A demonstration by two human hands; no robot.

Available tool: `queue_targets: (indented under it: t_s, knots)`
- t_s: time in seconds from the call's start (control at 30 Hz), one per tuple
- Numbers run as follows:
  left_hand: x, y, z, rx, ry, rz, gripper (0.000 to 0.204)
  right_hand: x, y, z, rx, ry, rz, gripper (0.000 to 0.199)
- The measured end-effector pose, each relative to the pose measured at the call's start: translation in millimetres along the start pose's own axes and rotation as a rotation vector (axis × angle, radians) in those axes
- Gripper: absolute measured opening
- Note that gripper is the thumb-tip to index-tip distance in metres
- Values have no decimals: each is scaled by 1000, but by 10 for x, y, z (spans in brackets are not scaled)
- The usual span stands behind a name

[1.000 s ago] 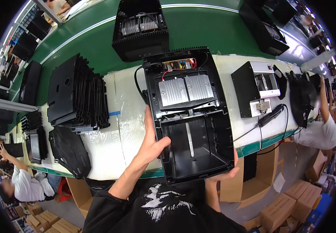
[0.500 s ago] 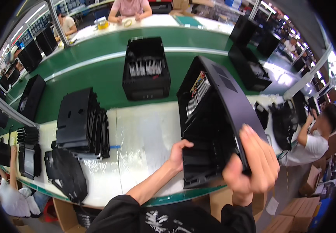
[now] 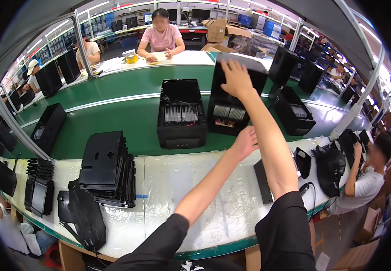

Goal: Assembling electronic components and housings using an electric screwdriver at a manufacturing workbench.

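A black computer-like case (image 3: pixel 220 101) stands tilted up on the green belt, with silvery finned metal parts and red wiring inside its lower part. Across its upper panel my right hand (image 3: pixel 238 79) lies with stretched, spread fingers. My left hand (image 3: pixel 247 143) is at the lower front corner of that case, fingers extended and apparently touching it; part of its grip is hidden. Directly left of it, a similar open black case (image 3: pixel 182 135) rests on the belt with finned parts and a red wire showing.
On the white worktop (image 3: pixel 182 180), a stack of black panels (image 3: pixel 103 165) and a black bag (image 3: pixel 86 217) are at left. A dark flat box (image 3: pixel 264 180) lies by my right forearm. Another open case (image 3: pixel 292 110) sits farther right. A person in pink (image 3: pixel 161 38) sits across.
The case has moved from above the near worktop to the far green belt, beside the other open case. Both hands have reached forward with it, and the view has lifted.
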State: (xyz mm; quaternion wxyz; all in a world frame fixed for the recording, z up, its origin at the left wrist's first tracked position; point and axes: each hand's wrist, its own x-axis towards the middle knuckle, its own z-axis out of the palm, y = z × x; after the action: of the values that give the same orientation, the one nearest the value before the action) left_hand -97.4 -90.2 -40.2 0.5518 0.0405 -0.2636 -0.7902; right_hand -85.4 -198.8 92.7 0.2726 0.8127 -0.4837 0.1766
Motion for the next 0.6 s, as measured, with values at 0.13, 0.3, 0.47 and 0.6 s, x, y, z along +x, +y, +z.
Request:
queue_targets:
  t_s: [0.13, 0.3, 0.47, 0.6]
  knots:
    - [-883, 502, -521, 391, 152, -245, 42, 3, 249, -50, 78, 22, 30, 71]
    - [-2086, 529, -1226, 532, 516, -142, 38, -213, 223, 213, -4, 238, 8, 68]
    - [-2885, 393, -1178, 953, 644, 168, 26, -687, -555, 271, 313, 175, -185, 58]
    - [-2938, 385, -911, 1367, 603, 194, 22, -1111, -1171, 543, 506, -7, -449, 58]
